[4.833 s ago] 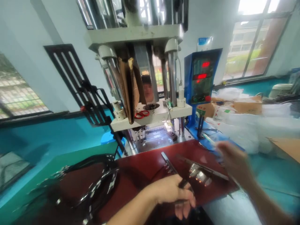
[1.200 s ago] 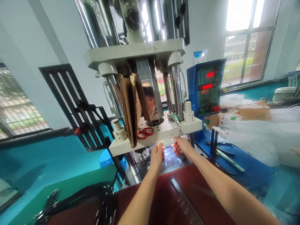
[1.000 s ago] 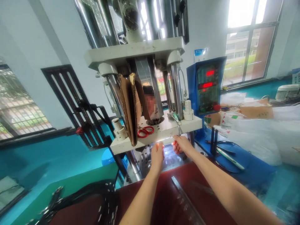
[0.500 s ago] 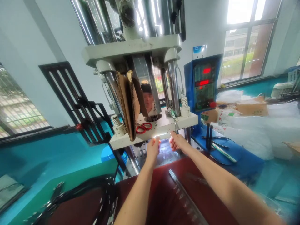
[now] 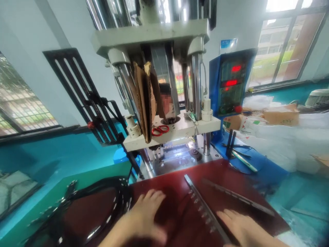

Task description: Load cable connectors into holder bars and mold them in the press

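Note:
My left hand (image 5: 142,216) lies flat, palm down, on the dark red work surface (image 5: 169,185), fingers spread and holding nothing. My right hand (image 5: 240,228) also rests flat on the red surface at the lower right, empty, its fingers just right of a long metal strip with pins (image 5: 205,211). A second dark strip (image 5: 238,197) lies further right. Ahead stands the vertical press machine (image 5: 164,127) with its lit opening (image 5: 177,154) under the white plate.
A bundle of black cables with metal connectors (image 5: 84,209) lies at the left. Red scissors (image 5: 159,130) sit on the press plate beside folded cardboard (image 5: 144,99). A blue control box (image 5: 230,89) with red digits stands right, with boxes and plastic bags (image 5: 282,133) behind. A person stands behind the press.
Both hands have pulled back out of the lit press opening and come down flat on the red surface near me. The view has tilted down slightly.

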The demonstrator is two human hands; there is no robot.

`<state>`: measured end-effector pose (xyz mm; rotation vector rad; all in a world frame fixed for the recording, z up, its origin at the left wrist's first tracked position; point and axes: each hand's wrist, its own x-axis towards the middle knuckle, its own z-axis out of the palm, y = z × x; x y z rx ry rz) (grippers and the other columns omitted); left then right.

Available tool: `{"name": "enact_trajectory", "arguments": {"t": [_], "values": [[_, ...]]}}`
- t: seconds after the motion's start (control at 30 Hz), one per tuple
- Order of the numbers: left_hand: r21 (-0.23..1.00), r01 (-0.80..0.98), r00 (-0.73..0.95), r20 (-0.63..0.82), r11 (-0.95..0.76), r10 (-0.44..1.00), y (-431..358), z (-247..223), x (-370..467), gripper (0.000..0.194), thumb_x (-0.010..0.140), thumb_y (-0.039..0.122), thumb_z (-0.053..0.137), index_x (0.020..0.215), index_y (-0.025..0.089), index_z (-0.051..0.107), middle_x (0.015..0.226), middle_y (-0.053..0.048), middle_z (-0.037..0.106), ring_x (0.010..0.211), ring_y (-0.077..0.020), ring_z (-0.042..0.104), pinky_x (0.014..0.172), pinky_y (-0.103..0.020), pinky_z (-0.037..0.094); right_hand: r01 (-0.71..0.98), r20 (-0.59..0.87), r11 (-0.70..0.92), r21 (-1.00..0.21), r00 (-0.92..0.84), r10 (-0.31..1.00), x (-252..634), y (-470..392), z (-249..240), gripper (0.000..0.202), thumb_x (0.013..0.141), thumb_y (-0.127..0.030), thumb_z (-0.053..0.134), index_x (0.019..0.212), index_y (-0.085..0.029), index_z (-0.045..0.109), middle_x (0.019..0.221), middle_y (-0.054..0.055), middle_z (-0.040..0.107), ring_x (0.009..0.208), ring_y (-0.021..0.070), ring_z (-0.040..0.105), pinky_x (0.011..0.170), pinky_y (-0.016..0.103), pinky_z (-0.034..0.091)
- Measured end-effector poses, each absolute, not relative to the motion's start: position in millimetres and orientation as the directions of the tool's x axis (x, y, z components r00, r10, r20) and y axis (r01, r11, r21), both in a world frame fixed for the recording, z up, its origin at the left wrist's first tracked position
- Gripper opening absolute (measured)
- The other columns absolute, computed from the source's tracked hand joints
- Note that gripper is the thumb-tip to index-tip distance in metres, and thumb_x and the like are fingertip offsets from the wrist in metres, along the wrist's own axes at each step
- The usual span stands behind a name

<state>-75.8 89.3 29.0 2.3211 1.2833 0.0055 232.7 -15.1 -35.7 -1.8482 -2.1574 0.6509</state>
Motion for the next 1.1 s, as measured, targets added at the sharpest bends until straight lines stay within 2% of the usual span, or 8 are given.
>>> {"name": "enact_trajectory", "arguments": {"t": [0.07,0.13,0.3,0.47,0.73,0.83,0.93,1.1], "values": [[0.135,0.878,0.474,-0.372,-0.459,0.798,49.9,12.5,-97.0,0.091,0.047,0.038,0.069,0.130,0.021,0.036,0.141,-0.010,0.025,0.130,-0.0349,0.014,0.103,-0.053,0.011,0.902,-0.162,0.109,-0.418,-0.192,0.968,228.2,-21.9,-37.1,0.060,0.063,-0.042,0.060,0.120,-0.026,0.050,0.124,0.015,0.049,0.114,0.0304,0.045,0.092,0.039,0.038],[0.010,0.899,0.406,-0.397,-0.438,0.823,21.9,-3.8,-110.6,0.085,0.056,0.032,0.061,0.133,0.019,0.028,0.143,-0.008,0.015,0.132,-0.0323,0.009,0.103,-0.054,0.008,0.914,-0.205,0.136,-0.381,-0.227,0.952,219.0,-19.6,-27.8,0.054,0.064,-0.035,0.057,0.115,-0.018,0.052,0.120,0.018,0.052,0.111,0.0338,0.047,0.089,0.044,0.039],[-0.041,0.949,0.284,-0.322,-0.313,0.903,-5.5,-32.0,-124.6,0.080,0.060,0.027,0.057,0.134,0.019,0.027,0.142,-0.005,0.016,0.131,-0.0298,0.017,0.103,-0.048,0.017,0.939,-0.311,0.088,-0.331,-0.197,0.930,200.1,-1.7,-0.7,0.033,0.059,-0.014,0.052,0.092,-0.013,0.052,0.092,0.017,0.063,0.085,0.0330,0.060,0.071,0.041,0.044],[-0.059,0.973,0.198,-0.289,-0.224,0.937,-14.1,-37.6,-123.6,0.072,0.061,0.023,0.054,0.130,0.016,0.037,0.138,-0.009,0.033,0.125,-0.0283,0.030,0.102,-0.043,0.022,0.810,-0.446,-0.226,-0.542,-0.049,0.894,195.5,16.9,12.5,0.021,0.065,-0.007,0.041,0.081,-0.020,0.040,0.055,0.002,0.057,0.050,0.0196,0.058,0.043,0.025,0.039],[0.303,0.931,0.311,-0.374,-0.202,0.874,-6.9,-17.3,-115.2,0.046,0.070,0.026,0.048,0.115,0.015,0.049,0.116,-0.013,0.056,0.108,-0.0261,0.050,0.090,-0.036,0.037,0.844,-0.173,-0.077,-0.530,-0.019,0.985,194.5,70.6,16.2,0.013,0.065,-0.008,0.047,0.072,-0.019,0.048,0.071,0.003,0.060,0.068,0.0175,0.055,0.053,0.024,0.032],[0.543,0.839,0.332,-0.456,-0.037,0.826,4.8,-10.5,-107.5,0.040,0.072,0.028,0.044,0.110,0.017,0.046,0.090,-0.010,0.065,0.079,-0.0211,0.062,0.070,-0.032,0.045,0.843,-0.100,-0.005,-0.538,-0.058,0.993,200.9,97.9,12.9,0.016,0.066,-0.011,0.049,0.078,-0.019,0.055,0.077,0.001,0.063,0.071,0.0171,0.056,0.055,0.024,0.033],[0.707,0.662,0.400,-0.614,0.249,0.680,19.4,-8.9,-90.0,0.043,0.071,0.029,0.048,0.110,0.015,0.038,0.056,-0.001,0.059,0.041,-0.0121,0.050,0.041,-0.021,0.037,0.844,-0.037,0.080,-0.530,-0.117,0.992,209.2,131.6,14.4,0.025,0.065,-0.006,0.049,0.084,-0.019,0.059,0.079,0.000,0.064,0.075,0.0164,0.057,0.059,0.023,0.035],[0.826,0.400,0.614,-0.563,0.396,0.554,58.1,-4.1,-44.3,0.040,0.059,0.038,0.067,0.086,0.018,0.045,0.045,0.007,0.043,0.032,-0.0042,0.035,0.032,-0.015,0.029,0.856,0.040,0.201,-0.477,-0.208,0.977,220.0,202.0,18.7,0.013,0.071,-0.005,0.054,0.077,-0.014,0.060,0.075,0.000,0.062,0.075,0.0137,0.056,0.066,0.025,0.041]]}}
